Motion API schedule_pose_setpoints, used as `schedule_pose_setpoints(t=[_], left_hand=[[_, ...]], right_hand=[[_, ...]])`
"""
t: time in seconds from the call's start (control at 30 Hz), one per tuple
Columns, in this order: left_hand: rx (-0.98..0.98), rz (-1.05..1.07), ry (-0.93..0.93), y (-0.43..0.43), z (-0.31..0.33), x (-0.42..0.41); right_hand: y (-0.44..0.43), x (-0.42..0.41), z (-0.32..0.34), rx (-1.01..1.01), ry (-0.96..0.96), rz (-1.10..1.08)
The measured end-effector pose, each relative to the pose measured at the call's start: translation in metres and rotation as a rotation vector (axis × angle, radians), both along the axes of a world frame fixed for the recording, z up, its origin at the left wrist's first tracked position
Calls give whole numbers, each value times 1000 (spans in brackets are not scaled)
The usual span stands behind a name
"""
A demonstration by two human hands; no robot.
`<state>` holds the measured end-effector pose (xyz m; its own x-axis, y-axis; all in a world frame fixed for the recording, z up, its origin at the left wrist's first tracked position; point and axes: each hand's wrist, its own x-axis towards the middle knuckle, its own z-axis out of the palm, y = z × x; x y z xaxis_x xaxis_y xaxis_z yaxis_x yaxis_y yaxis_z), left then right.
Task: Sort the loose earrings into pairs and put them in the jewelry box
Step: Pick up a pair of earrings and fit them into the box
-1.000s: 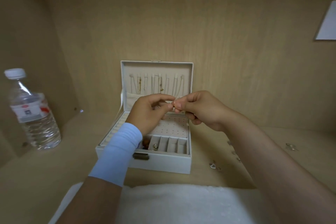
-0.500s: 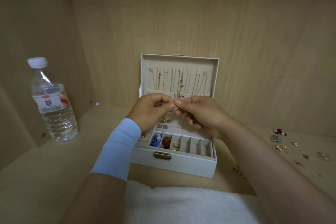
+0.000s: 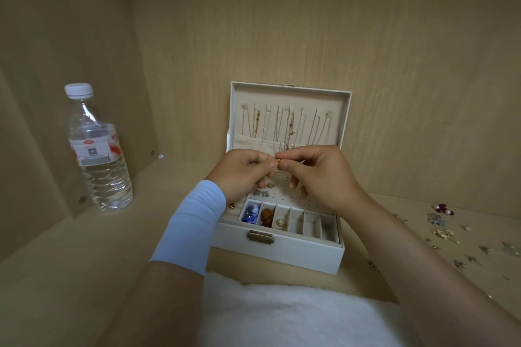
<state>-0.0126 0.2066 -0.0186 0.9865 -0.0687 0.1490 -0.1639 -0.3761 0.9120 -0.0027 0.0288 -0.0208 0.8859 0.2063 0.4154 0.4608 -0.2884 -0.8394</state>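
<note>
Hands barely shifted from half a second before: both stayed pinched together above the jewelry box (image 3: 282, 253), and the view sat a touch further right, so more of the scatter showed. Water bottle (image 3: 97, 149) upright by the left wall of the shelf (image 3: 84, 262), well apart from the work. Left hand (image 3: 242, 175), pale blue sleeve (image 3: 191, 225) on its forearm, had its fingers curled, thumb and forefinger pinching a small gold earring (image 3: 277, 160). Right hand (image 3: 324, 177) met it fingertip to fingertip and pinched the same piece from the other side; which part each held was too small to tell. Earring hung over the box's perforated stud panel (image 3: 293, 197). Box stood open mid-shelf, lid upright, and the three leftmost front compartments held pieces. Loose earrings (image 3: 445, 234) lay strewn toward the shelf's right edge, well apart from the box and unsorted. Judgement: a backing was being worked on or off before seating. Risk: one hand easing off before the other had a firm hold. The piece would then drop into a wrong compartment, or into the white fleecy cloth (image 3: 282, 318) at the near edge, where it could be hard to find.
</note>
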Motion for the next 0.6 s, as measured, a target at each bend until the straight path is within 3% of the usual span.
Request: schedule_pose_setpoints(t=[0.17,0.37,0.6], left_hand=[[-14,-30,8,0,1,-1],[32,-10,-7,1,6,-4],[-83,109,-49,12,6,0]], right_hand=[[1,-1,-2,-140,-115,-48],[-7,0,4,-126,-104,3],[2,-6,-6,-565,-82,-41]])
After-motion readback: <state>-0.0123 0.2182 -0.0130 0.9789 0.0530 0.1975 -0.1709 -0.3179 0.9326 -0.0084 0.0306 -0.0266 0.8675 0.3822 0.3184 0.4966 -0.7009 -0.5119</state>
